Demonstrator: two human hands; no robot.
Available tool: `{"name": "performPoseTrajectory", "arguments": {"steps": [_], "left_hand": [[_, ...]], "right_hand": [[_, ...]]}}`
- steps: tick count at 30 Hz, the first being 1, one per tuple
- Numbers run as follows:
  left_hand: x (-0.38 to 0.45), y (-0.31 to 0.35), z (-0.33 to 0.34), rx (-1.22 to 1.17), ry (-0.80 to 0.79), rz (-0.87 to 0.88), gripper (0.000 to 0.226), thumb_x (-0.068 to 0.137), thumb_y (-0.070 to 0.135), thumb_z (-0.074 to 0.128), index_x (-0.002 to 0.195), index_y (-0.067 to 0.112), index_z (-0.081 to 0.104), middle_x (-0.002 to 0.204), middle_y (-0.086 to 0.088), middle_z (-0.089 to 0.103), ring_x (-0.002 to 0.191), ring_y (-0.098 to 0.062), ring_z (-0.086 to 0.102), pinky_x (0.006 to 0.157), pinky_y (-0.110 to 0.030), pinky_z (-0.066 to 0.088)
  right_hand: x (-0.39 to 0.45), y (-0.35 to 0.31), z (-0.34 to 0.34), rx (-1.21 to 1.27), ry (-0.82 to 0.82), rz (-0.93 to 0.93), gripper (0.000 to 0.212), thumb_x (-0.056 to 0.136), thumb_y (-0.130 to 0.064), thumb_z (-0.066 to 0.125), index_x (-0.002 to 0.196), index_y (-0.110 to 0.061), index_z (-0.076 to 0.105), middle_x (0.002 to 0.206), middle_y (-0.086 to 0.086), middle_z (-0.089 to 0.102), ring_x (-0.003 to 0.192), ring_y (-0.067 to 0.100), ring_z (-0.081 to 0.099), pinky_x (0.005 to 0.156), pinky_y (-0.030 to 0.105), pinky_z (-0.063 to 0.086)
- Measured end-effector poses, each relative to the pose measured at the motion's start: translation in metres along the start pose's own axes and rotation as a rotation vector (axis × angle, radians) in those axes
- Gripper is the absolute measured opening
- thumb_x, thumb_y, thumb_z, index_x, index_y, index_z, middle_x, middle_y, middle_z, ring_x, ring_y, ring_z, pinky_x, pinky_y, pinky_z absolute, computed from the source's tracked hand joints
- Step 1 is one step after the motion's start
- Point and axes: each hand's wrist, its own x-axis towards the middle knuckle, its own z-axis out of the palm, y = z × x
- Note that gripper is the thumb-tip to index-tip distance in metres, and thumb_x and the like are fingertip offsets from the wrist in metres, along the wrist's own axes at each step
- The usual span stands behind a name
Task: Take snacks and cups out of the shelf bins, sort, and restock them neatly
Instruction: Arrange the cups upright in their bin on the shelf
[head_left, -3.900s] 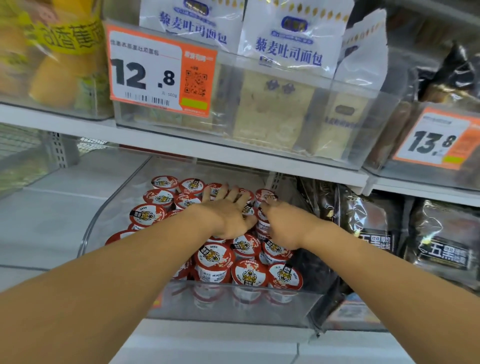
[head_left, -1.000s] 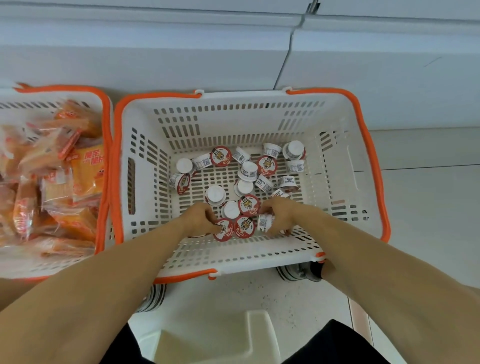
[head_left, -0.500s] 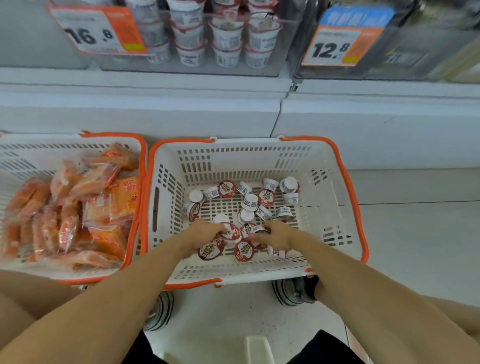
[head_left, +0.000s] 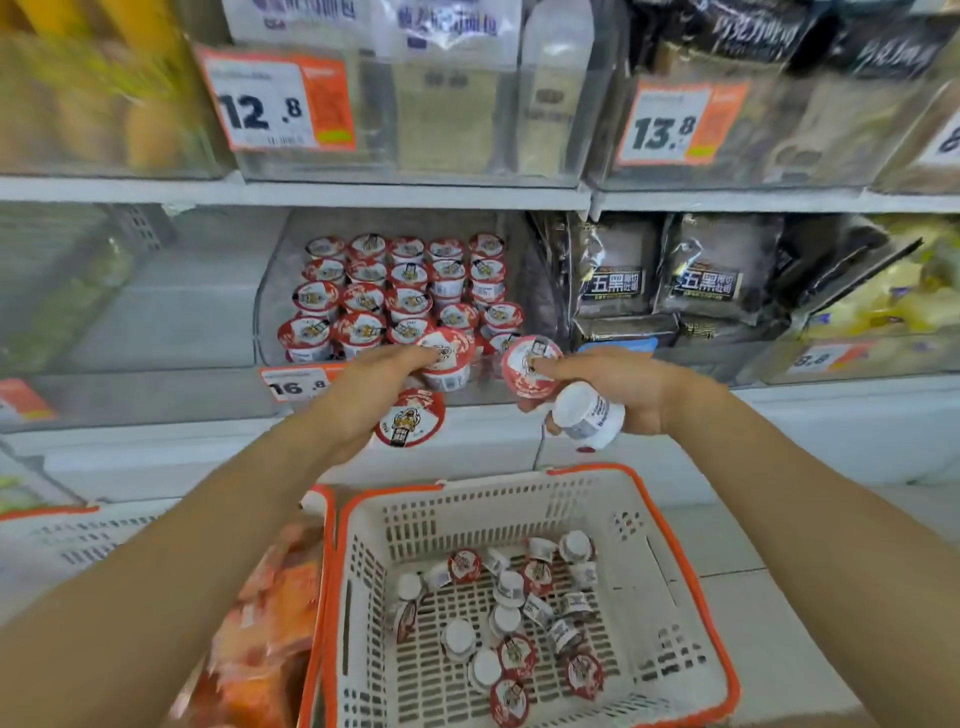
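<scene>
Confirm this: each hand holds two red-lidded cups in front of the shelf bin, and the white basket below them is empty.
Not quite. The head view shows the white basket is not empty: a loose pile of cups lies on its floor. The rest stands: the left hand and right hand each hold two cups in front of the shelf bin.

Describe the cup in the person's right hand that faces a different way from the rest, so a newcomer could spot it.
Start at the white basket with the orange rim on the floor and look straight up to the right hand. It holds two cups; the lower cup is the one. It lies tipped, showing its plain white bottom and barcode, while its neighbour shows a red lid.
</scene>
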Motion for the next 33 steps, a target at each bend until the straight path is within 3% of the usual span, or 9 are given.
{"name": "performPoseTrajectory", "arguments": {"steps": [4,8,12,16,19,22,25,30,33], "left_hand": [[0.001,0.001,-0.013,0.015,0.125,0.089,0.009,0.086,0.039,0.071,0.089,0.031,0.072,0.107,0.002,0.073,0.108,-0.024,0.066,0.105,-0.047,0.047],[0.001,-0.01,-0.011,0.053,0.219,0.113,0.017,0.093,0.034,0.066,0.078,0.027,0.069,0.081,0.01,0.069,0.092,-0.022,0.066,0.087,-0.038,0.053],[0.006,-0.008,-0.01,0.043,0.155,0.159,0.034,0.096,0.033,0.06,0.091,0.0,0.068,0.089,-0.016,0.07,0.087,-0.032,0.064,0.082,-0.043,0.053],[0.02,-0.008,-0.014,0.02,0.115,0.126,0.025,0.097,0.032,0.059,0.1,0.009,0.069,0.085,0.002,0.069,0.086,-0.018,0.065,0.079,-0.032,0.052],[0.03,-0.006,-0.02,-0.02,0.131,0.094,0.023,0.096,0.035,0.06,0.106,0.017,0.07,0.096,0.0,0.072,0.097,-0.024,0.067,0.094,-0.043,0.054],[0.036,-0.006,-0.027,-0.077,0.15,0.08,0.014,0.096,0.033,0.06,0.084,0.027,0.065,0.091,0.003,0.07,0.093,-0.022,0.066,0.092,-0.04,0.053],[0.039,-0.007,-0.028,-0.16,0.181,0.051,0.019,0.097,0.032,0.06,0.077,0.03,0.06,0.085,0.01,0.066,0.087,-0.015,0.065,0.081,-0.031,0.051],[0.04,-0.003,-0.027,-0.216,0.22,0.059,0.017,0.095,0.03,0.062,0.079,0.028,0.061,0.083,0.011,0.067,0.084,-0.013,0.066,0.07,-0.026,0.051],[0.039,0.001,-0.024,-0.218,0.219,0.065,0.016,0.094,0.03,0.063,0.078,0.028,0.061,0.084,0.009,0.068,0.088,-0.016,0.067,0.082,-0.032,0.053]], "right_hand": [[0.03,-0.06,0.013,-0.042,0.134,-0.064,0.033,0.097,-0.034,0.063,0.102,-0.001,0.065,0.073,0.012,0.074,0.06,0.022,0.069,0.058,0.034,0.058],[0.089,-0.086,0.034,-0.122,0.264,0.006,0.037,0.097,-0.037,0.065,0.113,-0.003,0.062,0.099,0.015,0.073,0.081,0.024,0.067,0.081,0.04,0.055],[0.13,-0.099,0.046,-0.372,0.408,0.081,0.044,0.098,-0.039,0.063,0.127,-0.008,0.051,0.112,0.013,0.062,0.101,0.025,0.059,0.093,0.039,0.052],[0.148,-0.097,0.038,-0.492,0.481,0.128,0.038,0.092,-0.039,0.07,0.114,-0.01,0.058,0.127,0.011,0.063,0.108,0.027,0.063,0.067,0.034,0.053],[0.153,-0.094,0.032,-0.423,0.501,0.127,0.047,0.089,-0.033,0.076,0.124,-0.005,0.064,0.122,0.012,0.069,0.107,0.027,0.066,0.065,0.03,0.051],[0.154,-0.095,0.029,-0.362,0.466,0.127,0.027,0.094,-0.03,0.07,0.106,-0.009,0.06,0.096,0.01,0.07,0.077,0.019,0.062,0.06,0.028,0.046],[0.149,-0.097,0.03,-0.389,0.392,0.163,0.025,0.098,-0.034,0.064,0.104,-0.011,0.058,0.084,0.007,0.063,0.073,0.016,0.057,0.061,0.026,0.047],[0.135,-0.095,0.024,-0.161,0.118,0.127,0.053,0.089,-0.022,0.076,0.135,-0.005,0.056,0.135,0.008,0.052,0.132,0.024,0.047,0.077,0.029,0.062],[0.129,-0.093,0.02,-0.202,0.041,0.118,0.053,0.083,-0.009,0.079,0.131,-0.001,0.06,0.149,0.009,0.048,0.125,0.023,0.054,0.082,0.027,0.06]]}}
